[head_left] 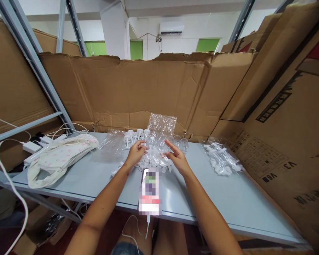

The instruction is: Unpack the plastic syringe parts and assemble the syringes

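A clear plastic bag [162, 125] stands up behind a cluster of small white plastic parts [155, 157] in the middle of the table. My left hand [136, 154] is at the left side of the cluster, its fingers apart and slightly bent. On the other side, my right hand [177, 157] has its fingers spread towards the bag. Neither hand shows a clear grip; contact with the bag cannot be made out. White stemmed parts [138, 134] stand behind my left hand, and clear cups [181, 142] sit behind my right.
A phone [150, 191] with a cable lies at the front edge. Flat clear bags [110, 147], a white cloth pouch [61, 159] and a power strip [33, 157] are on the left. Bagged white parts [221, 157] lie right. Cardboard walls [138, 85] enclose the grey table [228, 198].
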A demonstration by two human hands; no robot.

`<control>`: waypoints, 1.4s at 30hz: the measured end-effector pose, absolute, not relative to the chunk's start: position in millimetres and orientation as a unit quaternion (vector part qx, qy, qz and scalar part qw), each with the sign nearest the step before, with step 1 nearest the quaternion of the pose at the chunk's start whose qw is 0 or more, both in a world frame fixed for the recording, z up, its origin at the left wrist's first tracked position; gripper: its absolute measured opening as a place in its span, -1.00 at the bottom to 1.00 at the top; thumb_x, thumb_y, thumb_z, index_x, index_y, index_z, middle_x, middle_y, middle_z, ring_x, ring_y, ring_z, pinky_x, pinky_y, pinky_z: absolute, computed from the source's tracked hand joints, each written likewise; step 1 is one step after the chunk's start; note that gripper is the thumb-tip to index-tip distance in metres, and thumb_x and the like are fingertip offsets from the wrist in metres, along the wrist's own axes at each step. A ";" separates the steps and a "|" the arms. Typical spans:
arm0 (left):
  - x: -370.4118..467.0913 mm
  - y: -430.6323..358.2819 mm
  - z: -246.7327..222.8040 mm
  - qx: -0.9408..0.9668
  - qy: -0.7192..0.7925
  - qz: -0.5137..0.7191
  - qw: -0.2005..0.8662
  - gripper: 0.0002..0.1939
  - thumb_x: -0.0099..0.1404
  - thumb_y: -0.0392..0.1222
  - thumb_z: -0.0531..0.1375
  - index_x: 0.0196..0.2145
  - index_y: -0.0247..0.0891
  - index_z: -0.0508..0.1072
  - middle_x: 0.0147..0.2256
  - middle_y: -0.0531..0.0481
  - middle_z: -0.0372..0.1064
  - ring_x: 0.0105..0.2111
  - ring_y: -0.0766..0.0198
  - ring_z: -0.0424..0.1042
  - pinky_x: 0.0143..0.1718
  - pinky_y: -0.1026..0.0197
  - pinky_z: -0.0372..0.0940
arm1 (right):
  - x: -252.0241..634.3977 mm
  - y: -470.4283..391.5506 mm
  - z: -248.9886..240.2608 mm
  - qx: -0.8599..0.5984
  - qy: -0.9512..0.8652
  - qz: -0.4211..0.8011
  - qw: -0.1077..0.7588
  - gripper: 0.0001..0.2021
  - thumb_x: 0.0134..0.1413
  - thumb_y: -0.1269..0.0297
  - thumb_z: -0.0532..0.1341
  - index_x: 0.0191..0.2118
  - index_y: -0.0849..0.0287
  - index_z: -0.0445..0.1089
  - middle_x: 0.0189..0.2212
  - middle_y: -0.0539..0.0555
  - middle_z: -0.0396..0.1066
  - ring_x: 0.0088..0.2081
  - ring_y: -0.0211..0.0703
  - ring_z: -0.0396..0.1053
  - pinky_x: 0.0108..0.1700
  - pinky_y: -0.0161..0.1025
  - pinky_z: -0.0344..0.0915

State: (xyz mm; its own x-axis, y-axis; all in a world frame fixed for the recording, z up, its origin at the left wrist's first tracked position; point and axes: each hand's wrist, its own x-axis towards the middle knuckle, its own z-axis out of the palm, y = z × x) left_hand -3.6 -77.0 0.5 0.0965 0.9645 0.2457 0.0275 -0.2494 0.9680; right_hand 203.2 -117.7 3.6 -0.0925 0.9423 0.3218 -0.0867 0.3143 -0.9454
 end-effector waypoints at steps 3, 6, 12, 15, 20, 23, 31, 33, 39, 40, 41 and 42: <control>-2.2 -77.3 6.6 0.584 0.416 0.535 0.447 -0.75 0.11 -0.18 0.14 -0.23 -0.30 0.35 -0.48 0.01 0.41 -0.55 0.38 0.38 -0.47 0.33 0.24 | 202.4 -118.0 1.9 -0.364 -0.583 0.461 0.561 -0.41 -0.04 0.19 0.22 0.18 -0.12 0.15 0.25 0.07 0.03 -0.24 -0.15 0.48 -0.11 -0.09 0.39; -9.1 -77.0 16.4 0.573 0.430 0.549 0.431 -0.78 0.11 -0.18 0.13 -0.27 -0.30 0.35 -0.49 0.02 0.39 -0.56 0.38 0.36 -0.52 0.35 0.21 | 204.3 -117.9 1.6 -0.358 -0.578 0.462 0.570 -0.39 -0.04 0.20 0.23 0.18 -0.14 0.13 0.24 0.09 0.04 -0.24 -0.14 0.49 -0.11 -0.07 0.39; -67.3 -66.4 39.8 0.566 0.499 0.571 0.322 -0.81 0.15 -0.18 0.04 -0.30 -0.28 0.34 -0.49 0.04 0.35 -0.55 0.36 0.36 -0.49 0.33 0.22 | 209.0 -116.2 3.1 -0.375 -0.556 0.448 0.591 -0.44 -0.01 0.16 0.21 0.17 -0.06 0.17 0.19 0.16 0.15 -0.20 -0.08 0.48 -0.10 -0.04 0.38; -107.8 -64.4 47.0 0.567 0.590 0.552 0.160 -0.76 0.21 -0.15 -0.02 -0.25 -0.26 0.36 -0.42 0.00 0.39 -0.47 0.30 0.38 -0.42 0.29 0.24 | 209.6 -114.3 2.2 -0.387 -0.553 0.441 0.591 -0.44 -0.01 0.15 0.20 0.17 -0.04 0.17 0.17 0.17 0.17 -0.21 -0.07 0.48 -0.10 -0.03 0.38; -157.9 -72.2 52.2 0.538 0.764 0.356 -0.021 -0.71 0.23 -0.17 -0.04 -0.16 -0.17 0.39 -0.27 -0.10 0.46 -0.29 0.07 0.42 -0.33 0.15 0.21 | 210.0 -112.6 -0.6 -0.395 -0.555 0.436 0.588 -0.45 0.00 0.13 0.19 0.17 -0.06 0.17 0.17 0.15 0.18 -0.20 -0.07 0.48 -0.09 -0.02 0.38; -172.7 -74.8 47.3 0.534 0.807 0.249 -0.038 -0.63 0.24 -0.17 -0.06 -0.04 -0.22 0.34 -0.21 -0.25 0.45 -0.22 -0.08 0.41 -0.30 0.07 0.21 | 209.9 -112.7 -1.2 -0.397 -0.558 0.439 0.582 -0.45 0.00 0.13 0.19 0.16 -0.06 0.17 0.16 0.16 0.19 -0.20 -0.07 0.48 -0.10 -0.01 0.38; -177.2 -73.0 24.9 0.569 0.814 0.098 -0.069 -0.53 0.27 -0.24 -0.13 0.13 -0.30 0.14 -0.19 -0.37 0.42 -0.21 -0.13 0.42 -0.30 0.02 0.23 | 210.2 -112.9 -1.8 -0.407 -0.566 0.434 0.570 -0.47 -0.02 0.13 0.20 0.14 -0.08 0.21 0.12 0.14 0.25 -0.20 -0.07 0.47 -0.11 0.02 0.39; -176.1 -73.6 23.7 0.577 0.809 0.082 -0.078 -0.50 0.27 -0.27 -0.13 0.18 -0.27 0.08 -0.18 -0.36 0.40 -0.20 -0.13 0.42 -0.29 0.01 0.23 | 210.3 -112.7 -2.0 -0.408 -0.566 0.434 0.570 -0.47 -0.02 0.13 0.20 0.14 -0.07 0.21 0.11 0.14 0.26 -0.20 -0.07 0.47 -0.11 0.02 0.39; -178.7 -74.9 20.9 0.636 0.766 0.018 -0.090 -0.48 0.31 -0.16 -0.11 0.23 -0.09 0.00 -0.12 -0.32 0.34 -0.17 -0.10 0.40 -0.23 0.01 0.23 | 209.6 -112.1 -2.8 -0.408 -0.566 0.437 0.567 -0.50 -0.01 0.14 0.20 0.11 -0.05 0.25 0.08 0.15 0.30 -0.21 -0.08 0.47 -0.13 -0.01 0.39; -180.2 -74.1 19.5 0.647 0.758 0.002 -0.083 -0.49 0.32 -0.16 -0.13 0.22 -0.06 0.05 -0.11 -0.30 0.33 -0.17 -0.09 0.39 -0.23 0.01 0.23 | 209.5 -111.9 -3.0 -0.409 -0.566 0.438 0.566 -0.51 -0.01 0.13 0.20 0.11 -0.05 0.26 0.07 0.15 0.31 -0.21 -0.08 0.47 -0.13 -0.01 0.39; -182.0 -73.0 17.9 0.658 0.749 -0.014 -0.076 -0.51 0.32 -0.16 -0.14 0.20 -0.04 0.10 -0.11 -0.29 0.32 -0.16 -0.08 0.39 -0.22 0.02 0.23 | 209.5 -111.8 -3.3 -0.409 -0.566 0.439 0.566 -0.51 -0.01 0.13 0.20 0.10 -0.05 0.27 0.07 0.14 0.31 -0.20 -0.08 0.47 -0.13 -0.01 0.39; -184.0 -71.5 16.2 0.669 0.740 -0.029 -0.070 -0.53 0.32 -0.16 -0.14 0.17 -0.02 0.15 -0.11 -0.27 0.31 -0.16 -0.08 0.39 -0.22 0.03 0.23 | 209.5 -111.6 -3.6 -0.410 -0.566 0.440 0.565 -0.52 -0.02 0.13 0.21 0.09 -0.05 0.27 0.06 0.14 0.32 -0.20 -0.07 0.47 -0.14 -0.02 0.39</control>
